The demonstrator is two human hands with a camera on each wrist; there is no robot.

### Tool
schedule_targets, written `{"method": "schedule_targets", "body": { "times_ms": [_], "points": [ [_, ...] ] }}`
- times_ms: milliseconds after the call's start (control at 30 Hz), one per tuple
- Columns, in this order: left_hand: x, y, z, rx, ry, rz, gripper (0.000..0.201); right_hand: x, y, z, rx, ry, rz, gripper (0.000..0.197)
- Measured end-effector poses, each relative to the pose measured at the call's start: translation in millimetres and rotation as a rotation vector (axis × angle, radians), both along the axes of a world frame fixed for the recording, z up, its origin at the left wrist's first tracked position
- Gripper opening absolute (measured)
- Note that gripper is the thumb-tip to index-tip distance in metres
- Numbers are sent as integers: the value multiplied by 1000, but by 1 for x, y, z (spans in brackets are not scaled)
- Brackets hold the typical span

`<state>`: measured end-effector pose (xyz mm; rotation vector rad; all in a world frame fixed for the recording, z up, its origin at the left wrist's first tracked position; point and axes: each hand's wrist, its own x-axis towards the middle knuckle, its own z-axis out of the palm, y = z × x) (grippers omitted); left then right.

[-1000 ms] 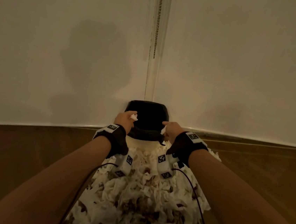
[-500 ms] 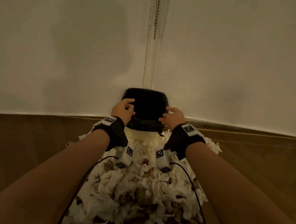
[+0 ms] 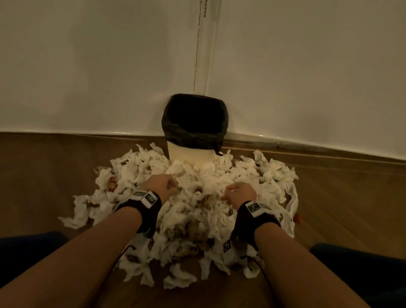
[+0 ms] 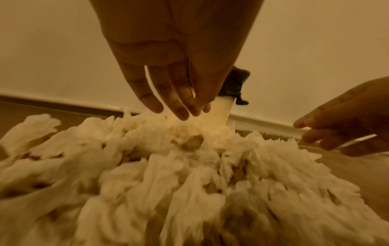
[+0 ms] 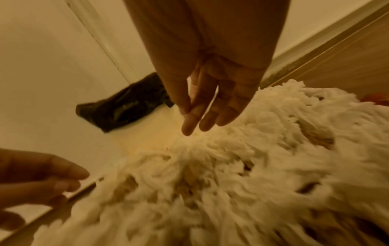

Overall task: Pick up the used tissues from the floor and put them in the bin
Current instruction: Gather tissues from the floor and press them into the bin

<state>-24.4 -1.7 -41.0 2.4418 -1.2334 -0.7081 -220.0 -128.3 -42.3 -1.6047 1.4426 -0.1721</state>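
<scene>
Pale walls met in a corner above a brown wooden floor [image 3: 19,172], and in that corner stood a small white bin lined with a black plastic bag [image 3: 194,128]. From the head view, a wide heap of crumpled white used tissues [image 3: 190,217], some stained brown, spread over the floor in front of the bin and reached its base. Both bare arms stretched over the heap, each wearing a black wrist strap with printed markers [image 3: 141,202]. The left hand [image 3: 160,184] and the right hand [image 3: 240,194] hung just above the heap's far half, well apart from each other, neither carrying a tissue.

From the left wrist view, the left hand [image 4: 174,74] pointed down with its fingers [image 4: 179,103] straight and slightly spread, empty, their tips just over the tissues [image 4: 189,183]; the bin [image 4: 223,109] showed behind them, and the right hand [image 4: 347,119] came in from the side with loosely extended fingers.

From the right wrist view, the right hand [image 5: 212,86] also pointed down, fingers [image 5: 193,119] relaxed and holding nothing, just above the blurred tissues [image 5: 231,183], with the bin's black liner [image 5: 124,106] beyond and the left hand [image 5: 35,179] at the lower edge.
</scene>
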Motion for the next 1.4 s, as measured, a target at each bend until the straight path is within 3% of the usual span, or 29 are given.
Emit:
{"method": "schedule_targets", "body": {
  "times_ms": [167,267,367,500,633,733,933,1000,1067,1200,1267,1400],
  "points": [
    [-2,33,-25,62,-26,106,20,-18,32,-25,-68,171,227,18],
    [-7,44,-31,60,-34,118,12,-19,47,-33,-97,238,347,21],
    [-20,47,-34,95,-49,25,11,-13,57,-42,-129,258,450,20],
    [-44,44,-40,166,-92,-235,20,0,70,-52,-174,266,585,18],
    [-65,39,-48,267,-250,-470,31,10,84,-68,-194,321,727,30],
    [-70,38,-55,339,-350,-481,36,8,90,-85,-214,407,848,41],
    [-71,44,-73,397,-399,-479,46,-4,95,-102,-154,639,1016,62],
    [-70,47,-80,413,-388,-496,45,-5,96,-101,-170,620,993,58],
    [-69,48,-84,397,-383,-514,40,-5,96,-95,-212,485,918,49],
    [-67,50,-86,354,-371,-522,37,-4,91,-85,-215,279,679,5],
    [-67,48,-84,348,-341,-534,35,-2,87,-83,-193,207,521,17],
    [-67,42,-76,285,-248,-488,35,0,84,-78,-39,-38,273,23]
  ]
}}
